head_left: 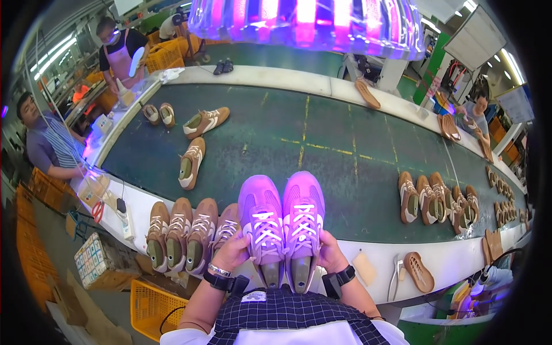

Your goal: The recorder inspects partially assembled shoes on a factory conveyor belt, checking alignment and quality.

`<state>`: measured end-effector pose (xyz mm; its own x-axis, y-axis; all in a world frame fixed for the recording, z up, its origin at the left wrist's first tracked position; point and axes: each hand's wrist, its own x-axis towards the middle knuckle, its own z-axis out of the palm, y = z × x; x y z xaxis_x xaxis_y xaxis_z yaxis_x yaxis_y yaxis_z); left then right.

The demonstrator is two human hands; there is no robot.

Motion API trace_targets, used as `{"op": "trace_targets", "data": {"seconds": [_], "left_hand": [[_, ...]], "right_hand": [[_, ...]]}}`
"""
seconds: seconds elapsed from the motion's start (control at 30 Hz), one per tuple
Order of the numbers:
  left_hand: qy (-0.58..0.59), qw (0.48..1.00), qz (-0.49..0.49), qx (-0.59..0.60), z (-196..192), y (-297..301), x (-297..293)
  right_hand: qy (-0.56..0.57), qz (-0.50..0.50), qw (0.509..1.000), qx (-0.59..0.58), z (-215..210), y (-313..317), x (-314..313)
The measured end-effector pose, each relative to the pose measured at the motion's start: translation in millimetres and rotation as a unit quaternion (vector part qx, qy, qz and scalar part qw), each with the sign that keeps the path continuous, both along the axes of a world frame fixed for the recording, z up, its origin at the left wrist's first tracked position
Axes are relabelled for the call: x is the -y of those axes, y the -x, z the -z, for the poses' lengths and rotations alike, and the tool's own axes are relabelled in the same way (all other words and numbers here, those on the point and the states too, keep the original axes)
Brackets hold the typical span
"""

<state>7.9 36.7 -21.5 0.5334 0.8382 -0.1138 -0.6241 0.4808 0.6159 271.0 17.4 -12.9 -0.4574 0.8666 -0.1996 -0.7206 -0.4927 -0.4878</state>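
My left hand (233,252) grips the outer side of a sneaker (260,210), and my right hand (330,252) grips its mate (303,210). The pair is held side by side, toes pointing away from me, bathed in purple light. White laces criss-cross both tongues, and greenish shoe trees show in the heel openings. Just left of my left hand stands a row of several brown sneakers (179,230) at the belt's near edge. To the right of my right hand, pliers (395,278), a brown shoe sole (418,271) and a pale flat piece (363,268) lie on the white ledge.
A glowing purple lamp (305,29) hangs above the green conveyor belt (259,138). More brown sneakers (438,198) stand on its right. Red scissors (98,211) lie on the left ledge. A yellow crate (152,310) sits below. Other people (49,141) work around the line.
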Motion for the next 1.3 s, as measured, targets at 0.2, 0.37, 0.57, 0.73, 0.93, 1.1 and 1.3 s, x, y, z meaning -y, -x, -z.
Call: {"op": "trace_targets", "data": {"seconds": [0.2,0.37,0.57,0.73,0.93,1.1,1.3], "left_hand": [[-0.030,0.999,-0.012,-0.010,-19.5,-10.5,-8.5],[0.100,0.977,-0.124,0.140,-27.1,-19.8,-20.2],[0.088,0.961,-0.228,0.129,-14.2,-17.8,-13.5],[0.173,0.942,-0.272,0.092,-9.4,-23.2,-4.6],[0.174,0.944,-0.272,0.073,-9.1,-31.2,-4.0],[0.179,0.942,-0.278,0.057,-7.4,-33.5,-1.9],[0.178,0.944,-0.273,0.056,-8.9,-38.9,0.3]], "right_hand": [[0.000,0.025,1.000,0.000,-12.9,-0.6,-1.8],[-0.011,0.125,0.989,-0.076,-30.8,-10.2,-17.8],[-0.005,0.278,0.960,0.007,-26.9,-14.8,-12.0],[0.037,0.312,0.949,0.033,-13.9,-10.0,3.3],[0.068,0.325,0.943,0.029,-15.0,-2.7,7.9],[0.076,0.322,0.943,0.017,-13.9,-2.2,7.9],[0.072,0.327,0.942,0.030,-13.0,-1.8,9.7]]}}
